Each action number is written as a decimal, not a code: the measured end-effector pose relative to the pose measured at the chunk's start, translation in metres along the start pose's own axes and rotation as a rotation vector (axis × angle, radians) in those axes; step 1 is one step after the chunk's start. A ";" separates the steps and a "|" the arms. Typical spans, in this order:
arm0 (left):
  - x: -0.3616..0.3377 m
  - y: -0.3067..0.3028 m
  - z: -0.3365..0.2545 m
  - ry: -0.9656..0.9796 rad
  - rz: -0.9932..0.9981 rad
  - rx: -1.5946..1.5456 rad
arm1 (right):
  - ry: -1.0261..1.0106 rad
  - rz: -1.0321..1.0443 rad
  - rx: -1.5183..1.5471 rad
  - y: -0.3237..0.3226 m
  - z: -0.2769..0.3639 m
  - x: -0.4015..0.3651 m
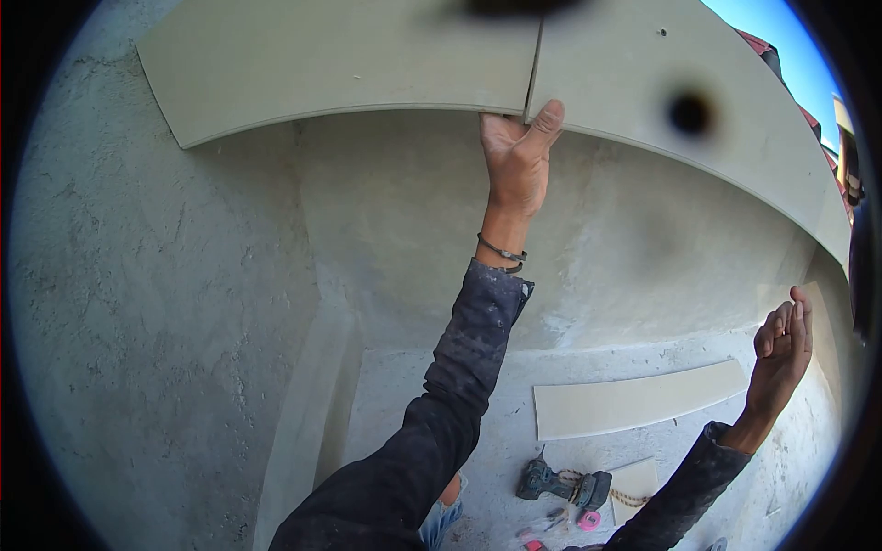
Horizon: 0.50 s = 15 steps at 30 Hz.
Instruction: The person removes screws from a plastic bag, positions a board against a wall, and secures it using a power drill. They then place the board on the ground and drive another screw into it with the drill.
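Overhead, a left curved panel [349, 55] and a right curved panel [634, 64], both pale and flat, meet at a narrow seam. My left hand [519, 165] grips the lower edge at that seam, its thumb on the front face and its fingers hidden behind. Off to the right, my right hand [783, 344] is raised below the right panel and apart from it. Its fingers are curled together; whatever they may hold cannot be made out. A small screw head or hole [663, 33] shows high on the right panel.
On the floor lie a curved offcut [634, 400], a cordless drill [560, 483], a small pale board piece [636, 477] and a pink round item [589, 521]. A rough grey wall [156, 294] rises at the left. Dark smudges blur parts of the view.
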State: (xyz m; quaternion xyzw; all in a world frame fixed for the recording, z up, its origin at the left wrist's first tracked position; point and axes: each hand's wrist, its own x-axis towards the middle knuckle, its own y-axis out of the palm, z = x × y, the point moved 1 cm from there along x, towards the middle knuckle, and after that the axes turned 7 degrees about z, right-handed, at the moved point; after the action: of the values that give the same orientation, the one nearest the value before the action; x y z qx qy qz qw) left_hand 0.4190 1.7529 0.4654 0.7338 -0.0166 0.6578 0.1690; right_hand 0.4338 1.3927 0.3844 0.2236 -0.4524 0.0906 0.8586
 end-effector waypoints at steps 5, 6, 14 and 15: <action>0.000 0.009 0.003 0.021 -0.081 0.001 | 0.000 -0.008 -0.043 -0.006 -0.004 0.001; 0.000 0.010 0.004 0.028 -0.084 -0.020 | -0.003 -0.002 -0.044 -0.008 -0.005 0.001; -0.002 0.016 0.009 0.086 -0.100 -0.055 | -0.012 0.000 -0.063 -0.012 0.000 0.002; -0.003 0.016 0.009 0.093 -0.113 -0.040 | -0.014 -0.003 -0.060 -0.013 0.000 0.001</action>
State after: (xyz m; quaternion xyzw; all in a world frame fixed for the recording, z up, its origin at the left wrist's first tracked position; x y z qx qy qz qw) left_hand 0.4237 1.7347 0.4658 0.6988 0.0195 0.6801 0.2210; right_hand 0.4389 1.3815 0.3818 0.1990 -0.4604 0.0741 0.8620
